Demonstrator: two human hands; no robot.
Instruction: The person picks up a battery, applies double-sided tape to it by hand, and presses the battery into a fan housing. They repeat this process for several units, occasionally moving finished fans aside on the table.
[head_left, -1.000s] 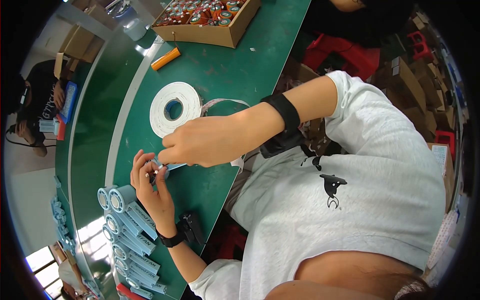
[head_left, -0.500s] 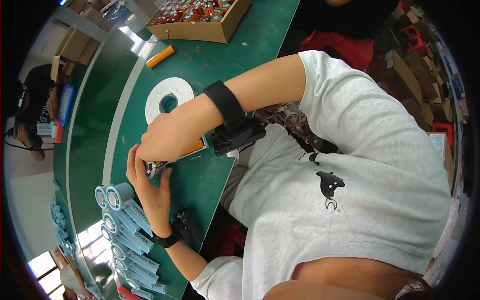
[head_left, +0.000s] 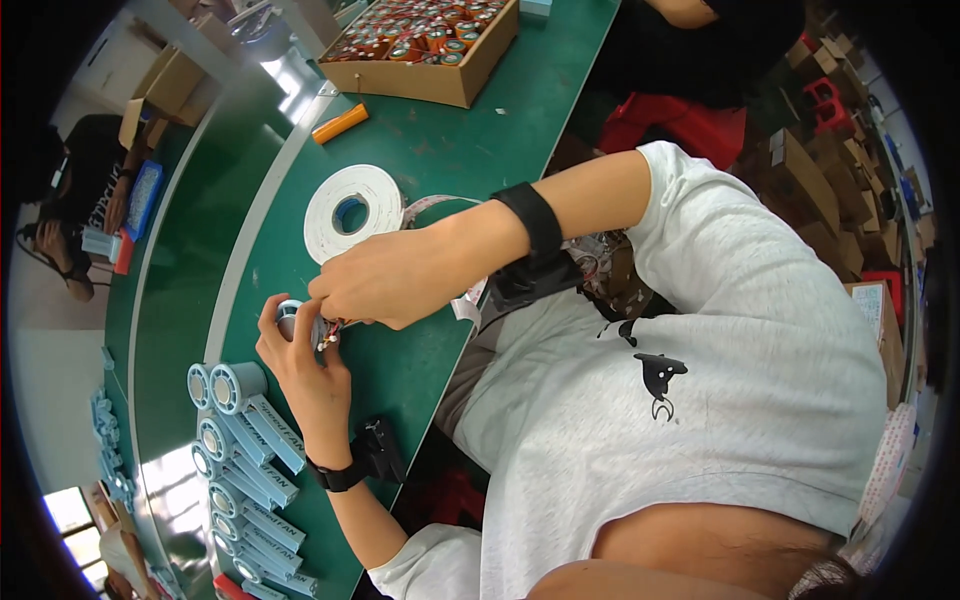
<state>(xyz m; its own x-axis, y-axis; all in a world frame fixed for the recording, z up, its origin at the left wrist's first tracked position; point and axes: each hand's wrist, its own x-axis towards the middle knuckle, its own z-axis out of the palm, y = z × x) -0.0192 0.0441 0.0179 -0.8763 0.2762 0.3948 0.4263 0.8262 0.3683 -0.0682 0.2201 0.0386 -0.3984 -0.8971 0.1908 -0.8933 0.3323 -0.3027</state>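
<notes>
My left hand (head_left: 310,365) is curled round the round head of a light-blue handheld fan (head_left: 288,318), its fingers bent over the rim. Thin red and white wires (head_left: 329,336) stick out beside its thumb. Over the fan, my right hand (head_left: 375,282) has its fingertips pinched together, touching the work close to the left fingers. What they pinch is hidden, and the back of this hand covers the rest of the fan. Just beyond the right hand lies a white roll of tape (head_left: 325,225), with a loose strip (head_left: 440,204) running toward the table edge.
Several light-blue fan bodies (head_left: 262,440) lie in a row beside my left arm. A cardboard box (head_left: 455,85) of wired orange batteries stands on the green table (head_left: 440,150), with one loose orange battery (head_left: 340,124) near it. Across the table, another person (head_left: 85,190) sits by a blue tray (head_left: 144,200).
My right hand has shifted toward my body and the fingers of both hands have moved slightly. Wires now show by my left thumb; the orange battery seen under my right hand is hidden.
</notes>
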